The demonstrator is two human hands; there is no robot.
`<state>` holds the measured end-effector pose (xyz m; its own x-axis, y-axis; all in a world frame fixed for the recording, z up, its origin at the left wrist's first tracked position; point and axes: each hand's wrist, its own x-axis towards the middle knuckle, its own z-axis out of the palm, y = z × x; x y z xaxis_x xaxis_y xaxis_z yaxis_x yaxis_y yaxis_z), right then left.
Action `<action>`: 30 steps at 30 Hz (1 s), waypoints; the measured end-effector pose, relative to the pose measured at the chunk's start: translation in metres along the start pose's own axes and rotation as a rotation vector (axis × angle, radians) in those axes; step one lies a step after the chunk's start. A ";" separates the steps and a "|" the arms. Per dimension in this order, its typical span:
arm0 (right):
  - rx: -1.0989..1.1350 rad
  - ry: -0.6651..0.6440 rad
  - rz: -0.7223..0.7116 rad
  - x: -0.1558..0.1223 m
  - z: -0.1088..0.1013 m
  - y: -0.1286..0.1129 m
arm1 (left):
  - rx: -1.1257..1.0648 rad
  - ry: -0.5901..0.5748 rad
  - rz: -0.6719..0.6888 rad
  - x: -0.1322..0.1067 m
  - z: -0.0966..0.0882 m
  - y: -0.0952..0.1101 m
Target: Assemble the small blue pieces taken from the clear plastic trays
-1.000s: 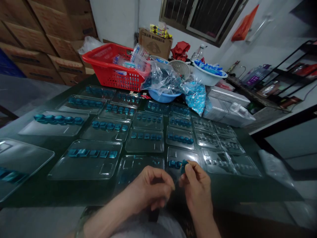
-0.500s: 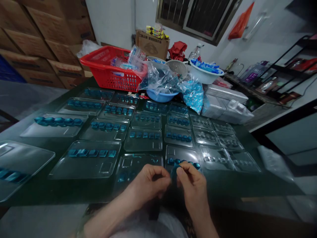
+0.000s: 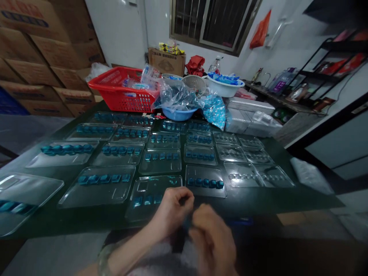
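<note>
L hand (image 3: 172,209) fingers curled, contents hidden.

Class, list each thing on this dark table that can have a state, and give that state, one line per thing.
Nearest clear plastic tray: partly filled, three blue pieces in its row.
Clear plastic tray to its right: row full of blue pieces.
Clear plastic trays at far right: no blue pieces.
Red plastic basket: holds clear packets.
White bowl: filled with blue items.
Left hand: fingers curled.
Right hand: blurred, closed.
</note>
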<state>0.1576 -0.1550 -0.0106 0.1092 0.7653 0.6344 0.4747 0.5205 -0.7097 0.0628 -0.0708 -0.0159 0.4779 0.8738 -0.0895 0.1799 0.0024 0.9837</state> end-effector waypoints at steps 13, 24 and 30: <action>0.230 0.035 0.489 0.000 -0.040 0.022 | -0.352 -0.147 -0.131 -0.017 0.014 0.017; 0.395 -0.006 0.554 -0.002 -0.043 0.037 | -0.219 -0.153 -0.219 0.001 0.024 0.008; 0.456 -0.002 0.635 0.006 -0.032 0.048 | -0.507 -0.178 -0.357 0.007 0.019 0.004</action>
<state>0.2087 -0.1377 -0.0315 0.2382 0.9691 0.0642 -0.0840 0.0864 -0.9927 0.0830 -0.0738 -0.0151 0.6074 0.6827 -0.4062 -0.0537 0.5454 0.8364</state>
